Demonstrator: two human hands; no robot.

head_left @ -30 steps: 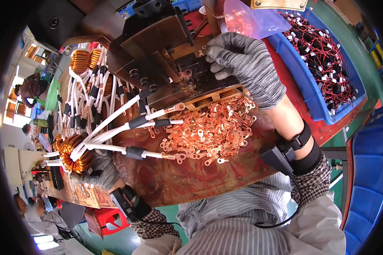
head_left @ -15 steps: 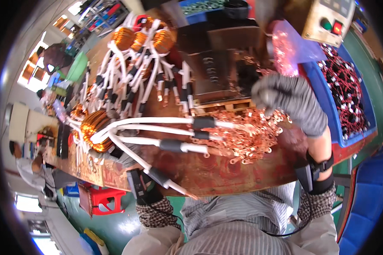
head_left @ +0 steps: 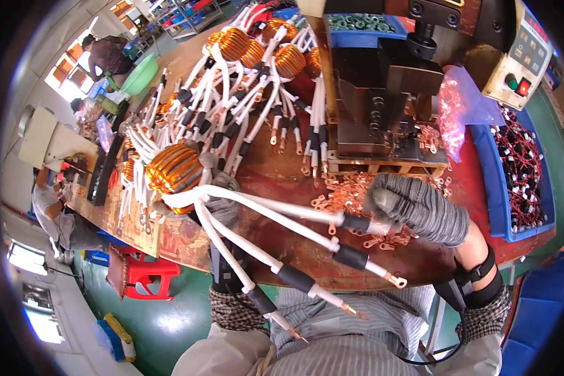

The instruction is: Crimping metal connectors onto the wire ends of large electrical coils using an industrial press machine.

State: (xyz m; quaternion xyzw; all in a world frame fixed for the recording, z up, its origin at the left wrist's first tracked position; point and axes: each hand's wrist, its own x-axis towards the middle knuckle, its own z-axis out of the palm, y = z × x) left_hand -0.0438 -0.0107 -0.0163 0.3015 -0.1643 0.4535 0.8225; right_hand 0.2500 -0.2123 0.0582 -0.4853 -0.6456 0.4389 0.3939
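Note:
My left hand (head_left: 222, 199), in a grey knit glove, is closed on a toroidal coil (head_left: 174, 170) wound with orange-copper wire. Four white leads with black sleeves fan out from the coil to the right and toward me. One lead ends in a copper ring terminal (head_left: 396, 281); two nearer ones show bare copper strands (head_left: 354, 311). The fourth lead's sleeve (head_left: 356, 223) runs up to my gloved right hand (head_left: 417, 208), whose fingers are closed at that lead's end. Whether a small terminal is between those fingers is hidden. Below and beside that hand lies a pile of copper terminals (head_left: 341, 194).
A dark press (head_left: 382, 94) stands behind the pile, its control box (head_left: 514, 62) at right. More coils (head_left: 235, 44) are heaped at back left. A blue bin (head_left: 498, 207) holds red wiring. A bag of copper pieces (head_left: 451, 106) leans nearby. Two people are farther left.
My right hand has come down toward me from beside the press to the lead's end. The coil's leads have swung downward and spread. The whole view has shifted.

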